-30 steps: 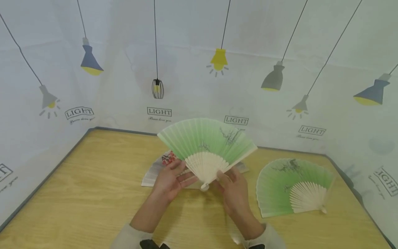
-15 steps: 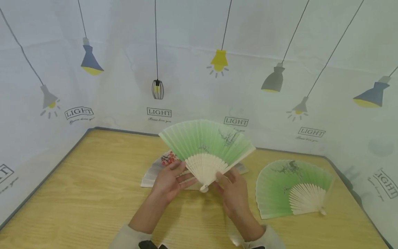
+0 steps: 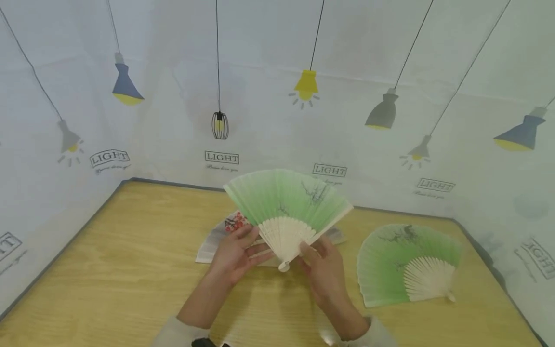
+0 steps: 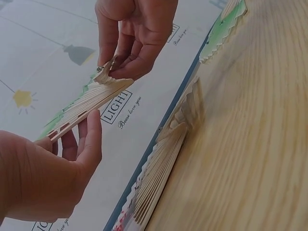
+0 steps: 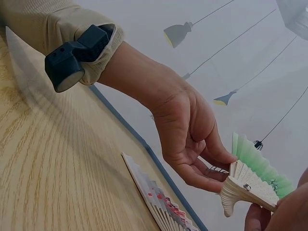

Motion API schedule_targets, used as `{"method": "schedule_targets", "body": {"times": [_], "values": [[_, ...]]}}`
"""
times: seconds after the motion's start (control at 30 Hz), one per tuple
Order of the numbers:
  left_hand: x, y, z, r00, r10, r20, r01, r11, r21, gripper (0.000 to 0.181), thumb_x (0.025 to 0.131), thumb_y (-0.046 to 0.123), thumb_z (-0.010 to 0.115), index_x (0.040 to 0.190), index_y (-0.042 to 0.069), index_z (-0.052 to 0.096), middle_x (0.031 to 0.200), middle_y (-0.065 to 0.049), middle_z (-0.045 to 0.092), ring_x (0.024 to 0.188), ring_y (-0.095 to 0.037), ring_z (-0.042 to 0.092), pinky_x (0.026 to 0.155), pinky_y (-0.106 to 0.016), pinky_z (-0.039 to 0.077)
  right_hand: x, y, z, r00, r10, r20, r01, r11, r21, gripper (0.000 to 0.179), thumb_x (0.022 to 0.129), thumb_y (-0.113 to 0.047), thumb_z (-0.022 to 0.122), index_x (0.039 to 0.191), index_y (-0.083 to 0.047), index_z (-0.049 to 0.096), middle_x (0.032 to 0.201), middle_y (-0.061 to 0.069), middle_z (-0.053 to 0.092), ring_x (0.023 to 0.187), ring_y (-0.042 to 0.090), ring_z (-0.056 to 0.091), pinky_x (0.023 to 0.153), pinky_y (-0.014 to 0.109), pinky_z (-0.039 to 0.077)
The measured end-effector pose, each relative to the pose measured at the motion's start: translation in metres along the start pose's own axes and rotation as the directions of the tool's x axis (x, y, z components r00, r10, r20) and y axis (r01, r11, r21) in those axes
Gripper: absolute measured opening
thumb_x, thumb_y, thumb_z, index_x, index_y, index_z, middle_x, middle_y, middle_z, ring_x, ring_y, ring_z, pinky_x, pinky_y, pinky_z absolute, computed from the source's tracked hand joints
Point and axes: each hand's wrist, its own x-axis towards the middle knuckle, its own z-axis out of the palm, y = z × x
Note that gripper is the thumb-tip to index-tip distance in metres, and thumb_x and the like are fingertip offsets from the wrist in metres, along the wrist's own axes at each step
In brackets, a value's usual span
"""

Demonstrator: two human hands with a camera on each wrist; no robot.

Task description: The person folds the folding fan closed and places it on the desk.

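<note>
At the centre of the head view, the left hand (image 3: 234, 253) pinches one side of a spread green fan (image 3: 277, 197), and the right hand (image 3: 325, 267) grips its ribs near the handle. The right wrist view adds what the head view misses: a metal rivet (image 5: 247, 186) and a black device (image 5: 72, 60) on the right cuff (image 5: 101, 67). Seven lamps are printed on the pale wall (image 3: 260, 48); the wood-grain table (image 3: 130, 270) bears two more fans, one blossom-painted (image 3: 212, 243), partly covered, and another green (image 3: 386, 260), lower right.
</note>
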Motion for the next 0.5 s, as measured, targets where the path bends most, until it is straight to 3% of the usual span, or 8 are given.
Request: {"method": "schedule_targets", "body": {"times": [0.23,0.5], "values": [[0.0001,-0.0030,-0.0011,1.000,0.004,-0.007,-0.004,0.999,0.052,0.032,0.102,0.010,0.044,0.128,-0.008,0.048,0.103,-0.013,0.061,0.088,-0.027,0.065,0.087,-0.051,0.053,-0.0028,0.0020,-0.0005,1.000,0.019,-0.007,-0.019,1.000,-0.002,0.038,0.095,0.002,0.052,0.132,-0.005,0.051,0.129,0.015,0.051,0.113,0.028,0.056,0.092,0.039,0.052],[0.0017,-0.0010,-0.0011,1.000,-0.007,0.001,0.007,0.998,0.062,0.033,0.102,0.012,0.045,0.129,-0.007,0.048,0.101,-0.010,0.061,0.090,-0.027,0.063,0.087,-0.049,0.053,-0.0006,0.0016,-0.0002,1.000,0.005,0.009,-0.005,1.000,-0.005,0.039,0.095,0.001,0.053,0.133,-0.002,0.050,0.130,0.017,0.051,0.114,0.028,0.056,0.096,0.039,0.049]]}}
